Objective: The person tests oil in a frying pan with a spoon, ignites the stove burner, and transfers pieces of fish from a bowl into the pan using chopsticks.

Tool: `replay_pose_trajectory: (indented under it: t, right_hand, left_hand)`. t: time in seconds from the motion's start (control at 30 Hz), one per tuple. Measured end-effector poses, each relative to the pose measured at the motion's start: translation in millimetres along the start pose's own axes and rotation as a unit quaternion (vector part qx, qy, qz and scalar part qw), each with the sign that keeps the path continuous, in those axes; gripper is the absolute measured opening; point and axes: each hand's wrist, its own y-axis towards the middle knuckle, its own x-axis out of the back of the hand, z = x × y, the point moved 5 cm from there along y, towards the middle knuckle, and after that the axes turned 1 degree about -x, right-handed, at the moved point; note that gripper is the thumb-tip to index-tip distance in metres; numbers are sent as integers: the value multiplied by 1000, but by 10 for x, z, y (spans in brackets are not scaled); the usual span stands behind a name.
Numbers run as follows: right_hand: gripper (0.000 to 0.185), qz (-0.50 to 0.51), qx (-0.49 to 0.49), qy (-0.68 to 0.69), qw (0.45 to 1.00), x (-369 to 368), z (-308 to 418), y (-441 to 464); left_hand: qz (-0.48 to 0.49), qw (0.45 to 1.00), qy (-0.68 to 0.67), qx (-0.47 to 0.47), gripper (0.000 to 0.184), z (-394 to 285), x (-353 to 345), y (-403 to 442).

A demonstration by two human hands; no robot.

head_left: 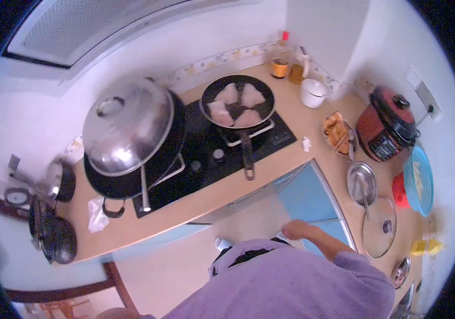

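My right hand (295,229) hangs beside my body, in front of the blue cabinet doors. Its fingers look curled in, and nothing shows in them. At the bottom left edge a rounded bit of skin of my left hand or arm (114,313) shows; its fingers are out of sight. On the right burner stands a frying pan (248,127) with several pale pieces of meat (227,94) laid apart. The pan's handle (247,154) points toward me. A large wok (111,183) sits on the left burner under a domed metal lid (131,125).
Along the right counter stand a plate of browned food (335,130), a red cooker (384,125), a metal bowl (362,183), a glass lid (379,234) and a blue basket (419,181). Bottles (279,61) and a white cup (313,93) stand at the back. Pans (62,239) hang left.
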Motion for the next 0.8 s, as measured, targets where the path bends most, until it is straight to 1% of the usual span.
replay_pose_trajectory:
  t: [0.03, 0.07, 0.1, 0.13, 0.17, 0.2, 0.23, 0.27, 0.3, 0.33, 0.37, 0.4, 0.43, 0.47, 0.5, 0.53, 0.57, 0.6, 0.63, 0.67, 0.7, 0.73, 0.8]
  right_hand:
    - [20, -100, 38, 12, 994, 295, 175, 122]
    - [21, -201, 74, 29, 976, 658, 328, 259]
    - [20, -270, 57, 69, 959, 944, 445, 413]
    - [20, -337, 37, 111, 934, 1204, 560, 572]
    - [22, -391, 33, 248, 886, 1427, 634, 741]
    - [26, -435, 23, 377, 817, 1608, 664, 883]
    - [33, -483, 49, 333, 808, 1865, 805, 862]
    - [42, -529, 75, 288, 795, 2107, 946, 831]
    - [45, -535, 85, 340, 769, 2249, 1014, 1006]
    - [49, -540, 98, 390, 740, 2376, 1056, 1156]
    - [49, -537, 103, 389, 742, 2491, 1104, 1191]
    - [51, -530, 94, 373, 756, 2592, 1139, 1197]
    - [52, -522, 85, 357, 770, 2668, 1148, 1214]
    - [52, -519, 89, 358, 771, 2697, 1100, 1291]
    - [52, -517, 119, 307, 790, 2712, 1082, 1393]
    - [52, -513, 150, 254, 806, 2775, 1119, 1417]
    - [48, -482, 137, 250, 829, 2787, 1098, 1455]
    - [48, -478, 143, 251, 829, 2807, 1083, 1456]
    - [45, -483, 140, 234, 832, 2826, 1072, 1443]
    - [42, -487, 135, 217, 835, 2835, 1066, 1427]
    - [42, -485, 138, 218, 835, 2852, 1069, 1408]
    - [42, -489, 126, 212, 837, 2878, 1065, 1388]
    - [42, -491, 114, 206, 839, 2904, 1037, 1400]
  left_hand:
    - [-27, 997, 0, 75, 22, 202, -36, -345]
    - [-54, 980, -10, 192, 22, 410, -126, -824]
    - [-79, 935, -45, 344, 21, 517, -259, -1461]
    - [-190, 754, -178, 603, 17, 464, -511, -2452]
    - [-290, 585, -239, 719, 20, 329, -729, -3612]
    - [-47, 545, -228, 805, 23, -67, -1046, -3716]
    - [217, 495, -299, 787, 24, -557, -1195, -4677]
    - [540, 468, -332, 616, 33, -1041, -1199, -4758]
    - [673, 363, -394, 511, 38, -1424, -1261, -4754]
    - [730, 226, -369, 529, 44, -1597, -1288, -4688]
    - [591, 239, -417, 647, 46, -1724, -1228, -4794]
    - [588, 238, -415, 653, 46, -1816, -1202, -4977]
    - [577, 310, -355, 667, 45, -1753, -1201, -4991]
    - [564, 379, -292, 673, 45, -1710, -1175, -5062]
    - [547, 427, -233, 681, 38, -1678, -1157, -5147]
    - [545, 428, -228, 684, 38, -1693, -1162, -5129]
    - [448, 365, -229, 784, 37, -1710, -1107, -5155]
    - [339, 293, -224, 865, 36, -1760, -1045, -5179]
    - [336, 293, -220, 868, 36, -1851, -1016, -5222]
    - [348, 278, -234, 864, 35, -2017, -975, -5362]
    - [360, 264, -249, 860, 35, -2131, -954, -5427]
    - [358, 264, -247, 861, 35, -2203, -957, -5362]
    - [358, 207, -236, 880, 35, -2471, -946, -5228]
